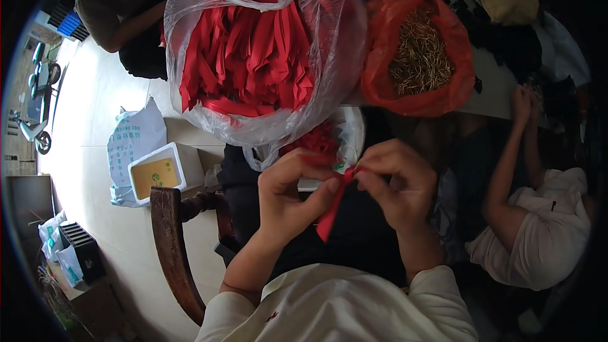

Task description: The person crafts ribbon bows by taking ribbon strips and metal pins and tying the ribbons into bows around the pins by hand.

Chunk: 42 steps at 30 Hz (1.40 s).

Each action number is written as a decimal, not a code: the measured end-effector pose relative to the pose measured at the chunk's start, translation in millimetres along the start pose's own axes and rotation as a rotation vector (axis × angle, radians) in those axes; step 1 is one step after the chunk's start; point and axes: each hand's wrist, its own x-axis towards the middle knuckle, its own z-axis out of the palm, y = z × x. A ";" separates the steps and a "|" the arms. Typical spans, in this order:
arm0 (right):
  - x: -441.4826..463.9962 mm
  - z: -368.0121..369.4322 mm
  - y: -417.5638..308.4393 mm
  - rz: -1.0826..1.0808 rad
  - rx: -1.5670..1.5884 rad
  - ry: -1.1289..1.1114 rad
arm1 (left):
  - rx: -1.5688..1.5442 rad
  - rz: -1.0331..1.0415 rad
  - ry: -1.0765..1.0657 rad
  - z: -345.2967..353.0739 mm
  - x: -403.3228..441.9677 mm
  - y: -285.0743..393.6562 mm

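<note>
Between my two hands, over my lap, hangs a red ribbon (332,215) with its lower end free. My left hand (294,190) is closed, thumb and fingers by the ribbon's upper part; a small green thing shows there. My right hand (399,183) pinches at the ribbon's top from the other side. Past my hands stands a clear plastic bag (342,31) full of red ribbons (266,57). To its right, an orange-red bag (377,57) holds many thin gold-coloured ties (421,57). Below the clear bag, a white container (358,128) holds more red pieces (316,140).
A wooden chair arm (168,234) curves at the left. On the floor lie a white box (188,164) and a printed bag (138,128). One person (538,228) sits at the right, another person (117,6) at the upper left. A scooter (39,98) stands far left.
</note>
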 end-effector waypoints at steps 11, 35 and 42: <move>8.1 0.2 12.4 -0.056 -0.008 -0.132 | -0.245 0.006 -0.229 -8.3 5.0 3.6; 7.6 2.9 10.6 0.082 0.273 -0.150 | -0.295 -0.348 -0.139 -14.4 1.6 13.0; 7.6 5.4 12.0 -0.022 0.094 -0.083 | -0.246 -0.411 -0.197 -14.1 2.0 14.2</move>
